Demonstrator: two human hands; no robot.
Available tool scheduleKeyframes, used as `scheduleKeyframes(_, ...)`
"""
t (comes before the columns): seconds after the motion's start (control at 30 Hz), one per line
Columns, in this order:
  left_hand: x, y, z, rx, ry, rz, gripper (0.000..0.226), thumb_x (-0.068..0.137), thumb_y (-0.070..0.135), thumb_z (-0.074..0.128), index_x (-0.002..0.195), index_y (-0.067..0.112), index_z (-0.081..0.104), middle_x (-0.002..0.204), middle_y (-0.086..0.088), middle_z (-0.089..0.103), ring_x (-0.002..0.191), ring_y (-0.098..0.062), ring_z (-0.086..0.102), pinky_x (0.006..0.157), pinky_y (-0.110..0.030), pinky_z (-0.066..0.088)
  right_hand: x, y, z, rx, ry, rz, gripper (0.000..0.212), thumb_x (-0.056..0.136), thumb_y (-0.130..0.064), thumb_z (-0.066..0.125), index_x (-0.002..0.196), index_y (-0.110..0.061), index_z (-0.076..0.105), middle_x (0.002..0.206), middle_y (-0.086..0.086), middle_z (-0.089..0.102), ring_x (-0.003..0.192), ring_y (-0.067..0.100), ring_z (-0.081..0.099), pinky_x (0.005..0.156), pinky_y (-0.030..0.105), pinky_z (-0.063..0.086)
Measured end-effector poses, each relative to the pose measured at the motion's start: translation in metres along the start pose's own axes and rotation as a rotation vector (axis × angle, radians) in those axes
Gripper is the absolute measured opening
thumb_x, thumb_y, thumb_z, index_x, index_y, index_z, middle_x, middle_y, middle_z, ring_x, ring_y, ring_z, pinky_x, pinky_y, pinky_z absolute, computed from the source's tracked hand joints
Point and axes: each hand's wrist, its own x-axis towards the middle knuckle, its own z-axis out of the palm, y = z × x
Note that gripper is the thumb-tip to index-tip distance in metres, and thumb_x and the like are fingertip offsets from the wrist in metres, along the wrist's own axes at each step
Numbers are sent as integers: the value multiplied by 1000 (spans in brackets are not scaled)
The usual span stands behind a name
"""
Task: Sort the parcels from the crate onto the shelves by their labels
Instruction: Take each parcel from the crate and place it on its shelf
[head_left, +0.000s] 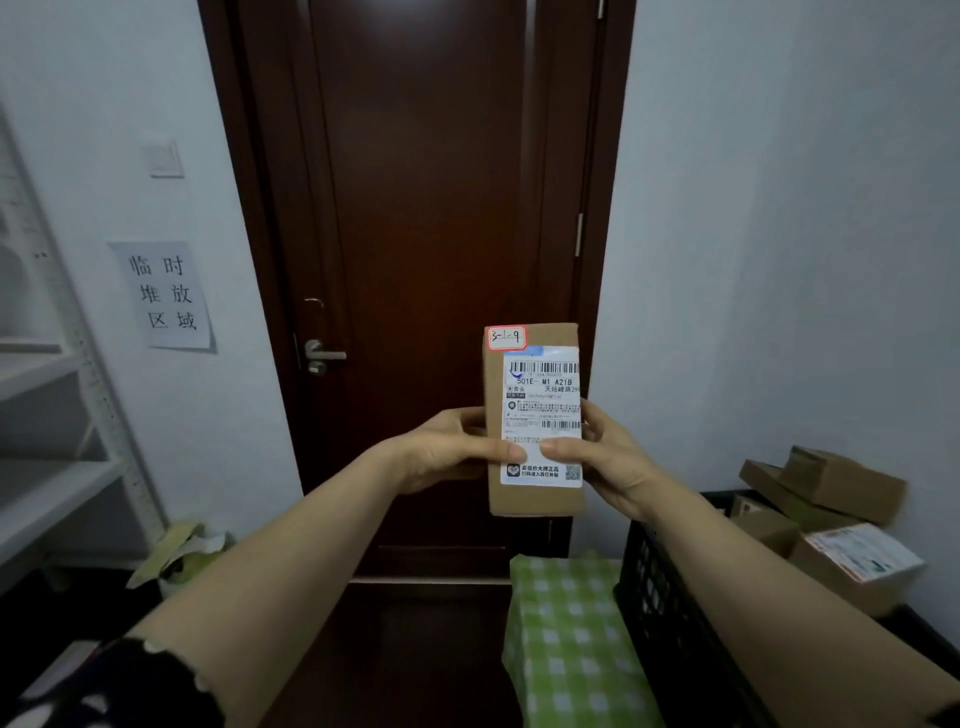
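We hold the box (533, 415) upright at centre right of the frame, left hand (447, 452) and right hand (608, 457) each gripping a side, thumbs (511, 451) on its front. We should keep thumbs off the red-edged tag (507, 338), "3-1-9", read it, then seek that place on the shelves (52, 483) at left. Brown card, white shipping label (543, 379).
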Motion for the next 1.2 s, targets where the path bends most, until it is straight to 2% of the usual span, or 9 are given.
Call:
scheduleKeyframes(0.33,-13,-3,-34,26,74,-11,70,69,10,81,131,15,49,115,-3,68,106,-16,65,94,-36,51,24,3,27,-35,-88,30,107,42,-24,90,137,-20,43,117,4,67,110,21,63,99,43,49)
scheduleKeyframes(0.47,-29,-9,-74,-25,196,-2,74,67,12,83,132,16,47,115,-3,68,106,-17,66,94,-37,52,53,5,62,-29,-205,65,102,47,-25,90,138,-25,43,118,4,66,109,22,63,99,47,48)
scheduleKeyframes(0.6,-60,-17,-123,-88,359,11,61,74,9,76,128,18,51,110,0,70,100,-13,68,80,-27,56,86,11,126,12,-303,87,96,48,-26,91,132,-36,47,117,2,66,111,23,61,95,55,48)
scheduleKeyframes(0.7,-89,-20,-168,-109,484,26,50,80,10,70,126,21,56,115,2,69,110,-16,63,94,-32,51,106,11,187,93,-329,60,83,56,-23,82,130,-39,50,113,3,68,106,24,64,85,52,54)
scheduleKeyframes(0.83,-132,-9,-234,-83,692,105,69,64,30,83,128,28,58,113,5,69,111,-9,62,98,-36,48,137,-3,273,188,-379,-17,56,78,-16,70,129,-32,54,105,-3,73,97,17,69,81,43,56)
scheduleKeyframes(0.97,-165,6,-300,-107,828,229,51,77,16,77,125,22,61,106,7,72,100,-8,66,81,-29,51,173,-28,360,150,-407,-156,44,88,-15,63,130,-27,56,103,-10,72,90,3,69,73,17,53)
scheduleKeyframes(1.0,-172,10,-315,-110,852,251,50,78,14,75,125,21,61,106,6,72,99,-8,66,81,-29,51,182,-35,380,138,-417,-183,44,88,-15,63,130,-28,56,106,-9,72,94,5,68,76,17,53)
scheduleKeyframes(1.1,-189,23,-361,-127,941,297,49,79,10,73,126,18,60,106,4,72,96,-8,66,84,-30,53,211,-51,433,75,-455,-255,35,89,-23,65,121,-36,61,109,-9,71,107,15,64,97,35,49)
scheduleKeyframes(1.2,-196,34,-402,-93,1017,348,49,81,8,71,128,16,59,112,-1,70,91,-7,66,78,-25,54,240,-64,478,38,-436,-335,28,91,-22,62,117,-33,64,108,-11,70,104,11,64,91,30,51)
